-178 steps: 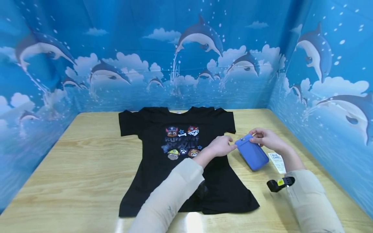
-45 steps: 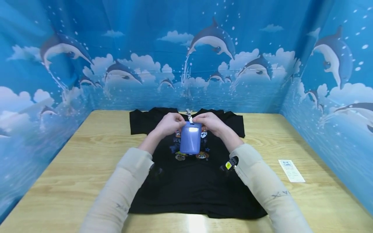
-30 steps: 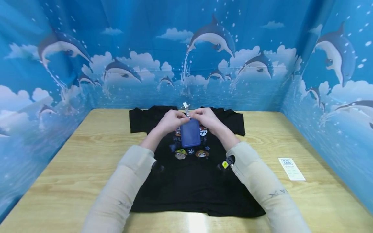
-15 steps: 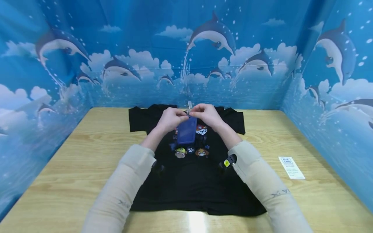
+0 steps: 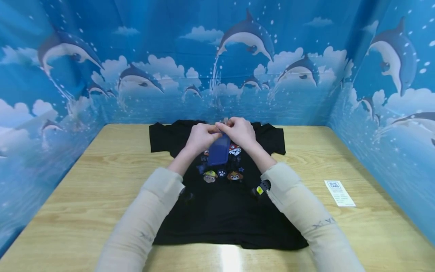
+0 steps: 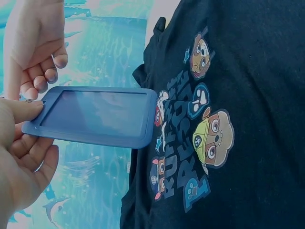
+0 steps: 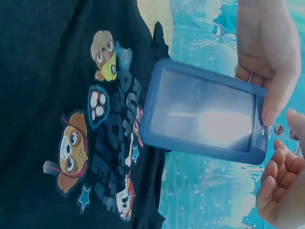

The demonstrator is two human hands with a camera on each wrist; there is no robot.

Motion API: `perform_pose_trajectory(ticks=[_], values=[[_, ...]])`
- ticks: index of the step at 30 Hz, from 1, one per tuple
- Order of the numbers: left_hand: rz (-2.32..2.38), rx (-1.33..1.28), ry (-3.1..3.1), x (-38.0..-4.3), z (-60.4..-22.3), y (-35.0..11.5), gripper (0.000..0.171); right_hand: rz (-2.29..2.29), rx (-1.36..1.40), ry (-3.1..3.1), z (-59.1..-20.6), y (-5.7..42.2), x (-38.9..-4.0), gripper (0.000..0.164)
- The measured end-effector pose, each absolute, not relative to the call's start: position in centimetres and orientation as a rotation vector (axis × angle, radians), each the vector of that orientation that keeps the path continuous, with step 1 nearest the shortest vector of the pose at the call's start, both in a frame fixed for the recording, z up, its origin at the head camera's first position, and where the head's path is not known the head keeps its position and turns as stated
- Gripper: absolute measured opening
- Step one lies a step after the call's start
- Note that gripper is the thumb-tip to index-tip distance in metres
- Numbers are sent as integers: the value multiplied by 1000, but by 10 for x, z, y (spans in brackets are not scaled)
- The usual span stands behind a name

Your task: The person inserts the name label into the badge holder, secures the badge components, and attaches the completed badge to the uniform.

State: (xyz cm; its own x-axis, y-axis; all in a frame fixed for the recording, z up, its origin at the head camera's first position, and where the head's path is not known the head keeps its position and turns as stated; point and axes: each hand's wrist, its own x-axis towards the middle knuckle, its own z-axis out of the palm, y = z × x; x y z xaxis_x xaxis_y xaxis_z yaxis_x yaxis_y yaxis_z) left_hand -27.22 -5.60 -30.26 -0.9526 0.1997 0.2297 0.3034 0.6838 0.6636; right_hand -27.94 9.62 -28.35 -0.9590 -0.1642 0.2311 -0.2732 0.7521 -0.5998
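Note:
A blue badge holder point(image 6: 93, 117) with a clear window hangs over the printed front of a black T-shirt point(image 5: 224, 219). My left hand point(image 5: 201, 139) pinches its slotted top edge, the thumb lying across the holder's end in the left wrist view. My right hand point(image 5: 240, 132) is right beside it and pinches the clear strap of the badge clip just past the slot. A metal snap point(image 7: 279, 130) on that strap shows between the hands in the right wrist view. The rest of the clip is mostly hidden behind my right fingers.
A white printed card point(image 5: 340, 193) lies on the wooden table point(image 5: 102, 177) to the right of the shirt. Blue dolphin-print curtains point(image 5: 170, 90) close off the back and both sides.
Earlier the holder lay at the right beside the card; it is now over the shirt's middle, a clip at its top. Lately it has tipped, and my right hand has closed over the clip strap.

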Motion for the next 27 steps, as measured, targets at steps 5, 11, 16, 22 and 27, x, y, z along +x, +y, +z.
perform_pose_trajectory(ticks=[5,11,16,22,27], values=[[-1109,-392,-2746,-273,-302,-54,22,1047,361,-2774,-282,98,-279,49],[-1198,-325,-2756,-272,-301,-54,26,1343,341,-2762,-283,102,-282,40],[-1281,-334,-2751,-272,-300,-56,32,1486,314,-2763,-281,101,-283,35],[-1314,-383,-2737,-272,-300,-58,33,1576,333,-2745,-281,101,-283,27],[-1300,-396,-2738,-272,-299,-58,29,1717,333,-2712,-282,102,-283,25]])
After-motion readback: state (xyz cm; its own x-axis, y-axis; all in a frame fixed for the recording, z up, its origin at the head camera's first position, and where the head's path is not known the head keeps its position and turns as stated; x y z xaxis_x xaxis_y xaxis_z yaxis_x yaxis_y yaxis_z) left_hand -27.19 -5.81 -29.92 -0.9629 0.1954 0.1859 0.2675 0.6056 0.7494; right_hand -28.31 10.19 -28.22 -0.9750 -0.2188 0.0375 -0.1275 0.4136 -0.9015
